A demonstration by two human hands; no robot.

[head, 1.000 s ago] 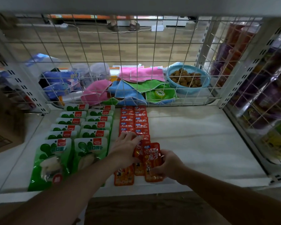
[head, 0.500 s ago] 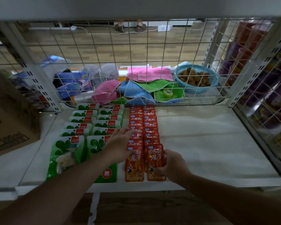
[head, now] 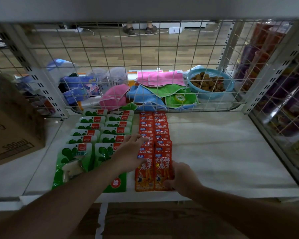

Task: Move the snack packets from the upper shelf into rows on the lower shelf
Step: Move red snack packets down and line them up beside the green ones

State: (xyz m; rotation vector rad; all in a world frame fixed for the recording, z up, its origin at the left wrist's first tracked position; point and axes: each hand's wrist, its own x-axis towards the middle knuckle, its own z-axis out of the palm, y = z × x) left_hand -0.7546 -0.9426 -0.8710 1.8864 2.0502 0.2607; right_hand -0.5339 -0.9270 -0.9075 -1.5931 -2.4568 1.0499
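- The left hand (head: 128, 152) lies flat, fingers straight and spread. The fingertips rest on the middle of the left-hand row of small red foil snack packets (head: 153, 128). It grasps nothing.
- The right hand (head: 184, 178) is seen from the back and holds the right edge of the front red packet (head: 162, 171). The thumb lies over the packet's lower right corner and the fingers curl against its side.
- The front red packet lies flat at the near end of the right-hand row, just beside its neighbour in the left-hand row, close to the shelf's front lip.
- The red packets form two touching, overlapping rows that run from the front lip back to the rear.
- Just to their left, green-and-white plastic snack pouches (head: 102, 128) lie in two similar overlapping rows. The left forearm crosses the nearest one.
- All rows sit on the white lower shelf board (head: 223, 152).
- A white wire mesh panel (head: 145, 57) closes the rear.
- Behind the mesh are pink, green and blue folded cloths (head: 162, 78) and a blue plastic basket (head: 207, 96) of brown lumps.
- A brown cardboard box (head: 10, 140) stands at far left.
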